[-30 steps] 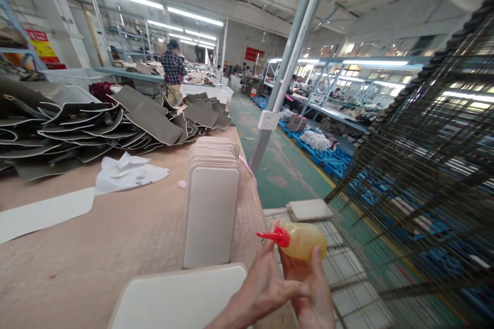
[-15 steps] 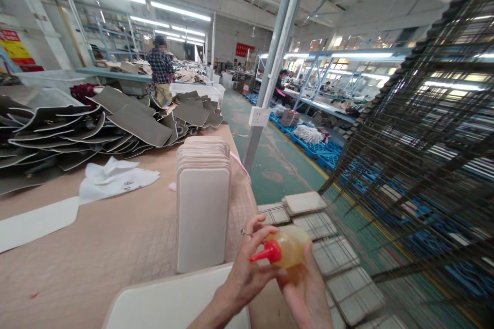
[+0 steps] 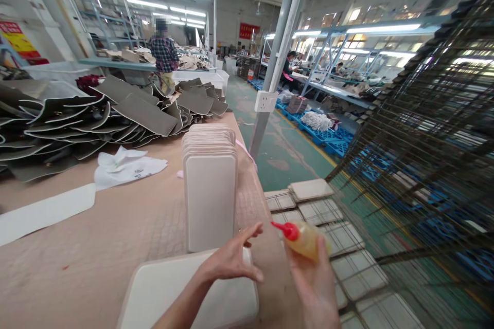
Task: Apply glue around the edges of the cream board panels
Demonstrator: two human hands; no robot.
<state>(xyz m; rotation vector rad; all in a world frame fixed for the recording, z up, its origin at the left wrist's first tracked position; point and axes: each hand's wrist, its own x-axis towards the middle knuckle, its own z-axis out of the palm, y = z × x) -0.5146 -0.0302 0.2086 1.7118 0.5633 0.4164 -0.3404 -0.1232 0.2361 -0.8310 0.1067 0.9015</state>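
Observation:
My right hand (image 3: pixel 314 280) grips a soft yellow squeeze bottle (image 3: pixel 306 239) with a red nozzle that points up and left. My left hand (image 3: pixel 231 259) hovers just left of the nozzle, fingers apart and holding nothing, over the far edge of a cream rounded panel (image 3: pixel 170 293) lying flat on the table. Behind it stands an upright row of several like panels (image 3: pixel 210 185).
The tan worktable (image 3: pixel 96 236) carries a white cloth (image 3: pixel 125 167), a white strip (image 3: pixel 42 213) and a heap of grey-brown leather pieces (image 3: pixel 96 115). A wire drying rack (image 3: pixel 420 154) with panels on its low shelf (image 3: pixel 311 190) stands right. A person in a plaid shirt (image 3: pixel 164 56) stands far back.
My left hand has come off the bottle's red nozzle and moved left over the flat panel. The bottle has shifted slightly right in my right hand.

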